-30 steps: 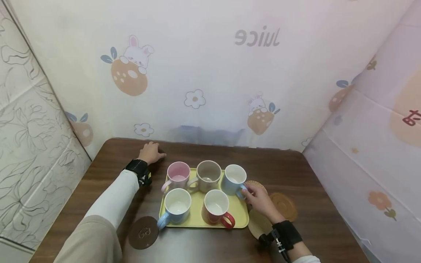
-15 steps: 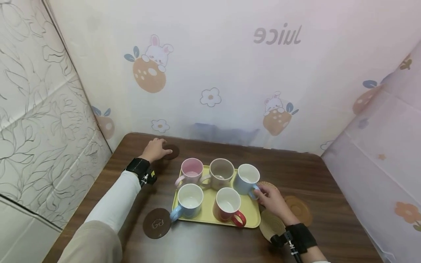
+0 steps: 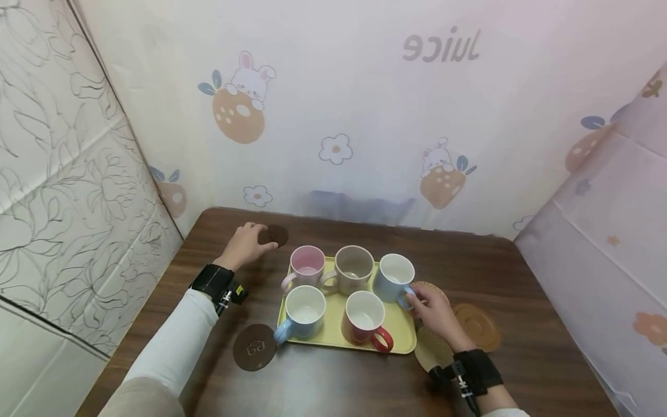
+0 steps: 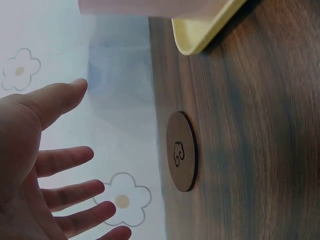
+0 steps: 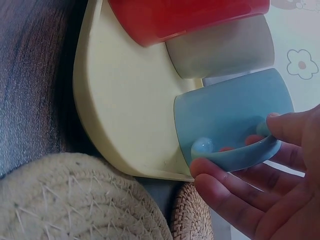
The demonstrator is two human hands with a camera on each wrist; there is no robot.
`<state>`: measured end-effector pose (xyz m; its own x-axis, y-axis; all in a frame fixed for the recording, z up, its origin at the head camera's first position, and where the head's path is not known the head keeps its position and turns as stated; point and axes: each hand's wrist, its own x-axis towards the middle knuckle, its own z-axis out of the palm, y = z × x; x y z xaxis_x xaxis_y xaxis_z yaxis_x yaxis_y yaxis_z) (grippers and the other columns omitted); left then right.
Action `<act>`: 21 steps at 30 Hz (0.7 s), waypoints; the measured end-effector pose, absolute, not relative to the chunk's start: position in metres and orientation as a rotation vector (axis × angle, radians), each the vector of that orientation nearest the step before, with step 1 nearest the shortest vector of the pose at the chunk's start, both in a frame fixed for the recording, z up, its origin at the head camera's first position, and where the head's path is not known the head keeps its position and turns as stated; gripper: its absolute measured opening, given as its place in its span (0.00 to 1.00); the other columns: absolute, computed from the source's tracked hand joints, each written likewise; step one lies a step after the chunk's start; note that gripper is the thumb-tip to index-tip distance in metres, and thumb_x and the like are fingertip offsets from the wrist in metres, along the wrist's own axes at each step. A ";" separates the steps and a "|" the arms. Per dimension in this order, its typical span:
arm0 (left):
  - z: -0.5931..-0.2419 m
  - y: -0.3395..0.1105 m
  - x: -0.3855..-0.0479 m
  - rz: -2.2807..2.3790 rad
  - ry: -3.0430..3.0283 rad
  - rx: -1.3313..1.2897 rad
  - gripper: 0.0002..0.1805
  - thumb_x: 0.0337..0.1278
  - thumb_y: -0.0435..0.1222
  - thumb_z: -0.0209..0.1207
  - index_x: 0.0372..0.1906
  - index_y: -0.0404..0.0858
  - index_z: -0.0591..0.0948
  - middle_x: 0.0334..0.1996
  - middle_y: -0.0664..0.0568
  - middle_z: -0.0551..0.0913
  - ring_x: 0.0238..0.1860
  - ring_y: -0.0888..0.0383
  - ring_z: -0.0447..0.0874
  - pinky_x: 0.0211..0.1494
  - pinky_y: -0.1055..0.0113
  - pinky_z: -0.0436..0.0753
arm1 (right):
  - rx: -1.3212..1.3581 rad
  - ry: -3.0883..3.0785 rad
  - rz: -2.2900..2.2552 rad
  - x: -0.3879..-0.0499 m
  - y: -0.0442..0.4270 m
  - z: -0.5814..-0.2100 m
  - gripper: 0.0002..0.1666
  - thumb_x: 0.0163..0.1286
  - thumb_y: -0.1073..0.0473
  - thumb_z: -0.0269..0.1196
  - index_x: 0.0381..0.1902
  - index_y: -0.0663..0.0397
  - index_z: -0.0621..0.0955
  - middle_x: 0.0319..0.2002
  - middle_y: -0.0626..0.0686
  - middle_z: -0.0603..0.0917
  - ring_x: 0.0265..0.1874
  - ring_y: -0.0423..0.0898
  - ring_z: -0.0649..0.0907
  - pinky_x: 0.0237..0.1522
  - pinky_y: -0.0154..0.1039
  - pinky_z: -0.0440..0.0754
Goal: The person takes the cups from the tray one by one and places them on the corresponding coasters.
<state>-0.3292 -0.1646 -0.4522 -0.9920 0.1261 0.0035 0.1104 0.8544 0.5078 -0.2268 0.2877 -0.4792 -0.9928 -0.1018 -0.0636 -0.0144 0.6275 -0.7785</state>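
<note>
My left hand is at the back left beside a dark brown round coaster with a cloud mark. In the left wrist view its fingers are spread, apart from the coaster lying flat on the table. My right hand pinches the handle of a light blue mug, its thumb above and its fingers through and under it. That mug stands upright at the back right of a yellow tray. A pink mug and a beige mug share the back row.
In the tray's front row stand another blue mug and a red mug. A second dark coaster lies left of the tray. Woven coasters and a brown wooden coaster lie on its right. A patterned wall closes the table's back edge.
The dark coaster at the back, hidden by my left hand a second ago, now shows beside it. My right hand keeps its grip on the blue mug's handle. The head view has shifted.
</note>
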 end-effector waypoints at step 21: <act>-0.461 -0.160 -0.285 0.860 2.966 0.335 0.34 0.62 0.51 0.61 0.67 0.36 0.71 0.68 0.35 0.67 0.69 0.36 0.63 0.67 0.38 0.66 | -0.087 2.782 -1.329 -0.226 0.286 -0.483 0.17 0.74 0.60 0.57 0.52 0.69 0.79 0.42 0.66 0.83 0.32 0.54 0.86 0.33 0.43 0.86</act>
<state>-0.2849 -0.1599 -0.4611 -0.9761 0.2156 0.0263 0.1962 0.8234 0.5325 -0.2263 0.2859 -0.4829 -0.9968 -0.0753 -0.0269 -0.0264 0.6273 -0.7783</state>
